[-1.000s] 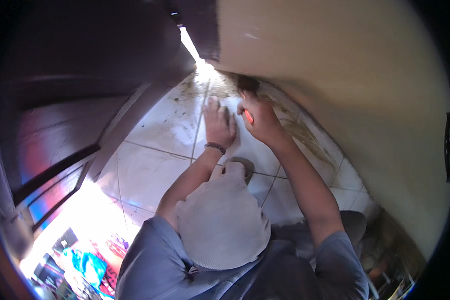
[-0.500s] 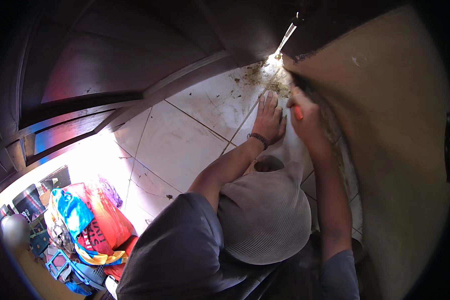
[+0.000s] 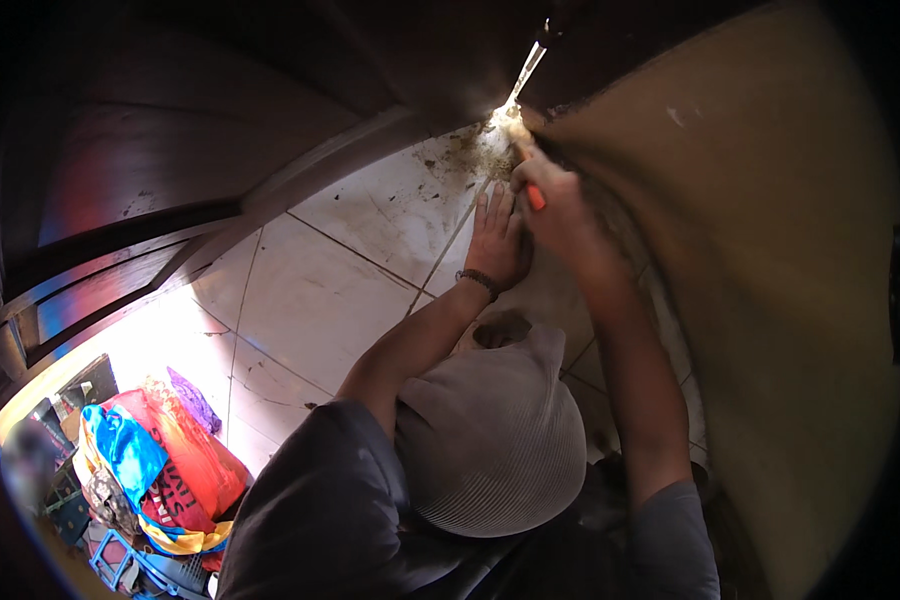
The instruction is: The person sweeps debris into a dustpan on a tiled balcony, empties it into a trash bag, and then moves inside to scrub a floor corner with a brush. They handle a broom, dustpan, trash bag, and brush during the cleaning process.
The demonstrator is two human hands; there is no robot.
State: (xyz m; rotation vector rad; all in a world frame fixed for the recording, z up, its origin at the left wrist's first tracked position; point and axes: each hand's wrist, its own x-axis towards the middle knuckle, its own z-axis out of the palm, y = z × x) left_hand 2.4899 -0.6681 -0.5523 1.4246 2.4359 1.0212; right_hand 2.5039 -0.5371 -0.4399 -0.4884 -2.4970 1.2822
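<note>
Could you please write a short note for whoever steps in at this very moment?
Left hand: flat, palm down on the white floor tiles, holding nothing.
Right hand: grip closed on an orange-handled tool, its tip in the corner where the dark wooden door meets the tan wall.
Done: cannot tell.
Left: dirt and debris lie on the tile by that corner.

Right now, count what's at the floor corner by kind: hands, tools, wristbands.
Hands: 2, the left hand flat on the floor tile, the right hand gripping the tool
Orange-handled tool: 1
Dark wristband: 1
Total: 4
</note>
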